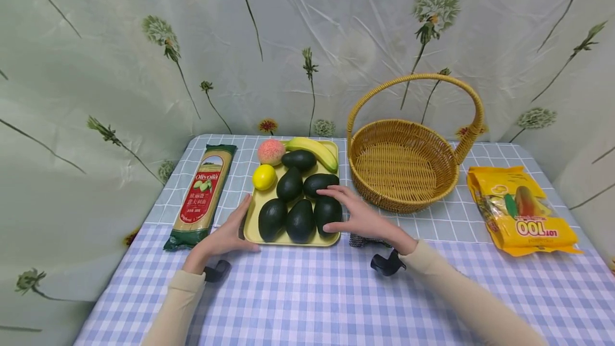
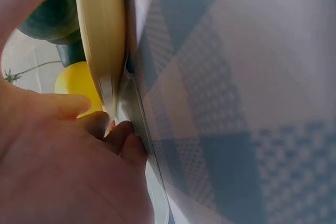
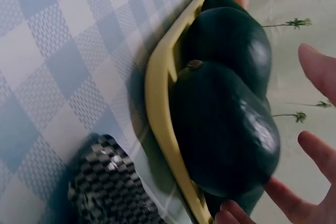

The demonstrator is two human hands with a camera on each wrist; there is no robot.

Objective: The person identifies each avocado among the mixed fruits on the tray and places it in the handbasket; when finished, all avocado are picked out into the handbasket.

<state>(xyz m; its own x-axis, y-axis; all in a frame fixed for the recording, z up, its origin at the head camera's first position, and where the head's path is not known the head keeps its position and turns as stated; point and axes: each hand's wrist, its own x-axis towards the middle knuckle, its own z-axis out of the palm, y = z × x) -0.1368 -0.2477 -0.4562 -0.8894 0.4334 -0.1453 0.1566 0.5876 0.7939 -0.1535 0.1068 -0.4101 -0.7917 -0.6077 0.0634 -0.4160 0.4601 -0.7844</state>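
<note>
A yellow tray (image 1: 254, 228) holds several dark green avocados (image 1: 301, 221), a banana (image 1: 312, 149), a yellow lemon (image 1: 264, 177) and a pink peach (image 1: 271, 152). My left hand (image 1: 226, 236) is at the tray's left side, its fingers along the rim; whether it touches the rim I cannot tell. Over the tray's right front, my right hand (image 1: 357, 216) spreads thumb and fingers above the nearest avocado (image 1: 328, 214). From the right wrist, that avocado (image 3: 223, 129) shows with the fingers (image 3: 286, 200) apart from one another and not closed round it.
A wicker basket (image 1: 403, 207) with a tall handle stands right of the tray. A pasta pack (image 1: 202, 196) lies to the left, a yellow snack bag (image 1: 523, 212) at far right. Beside the tray's right front corner lies a black-and-white checked item (image 3: 110, 182), partly hidden by my right arm.
</note>
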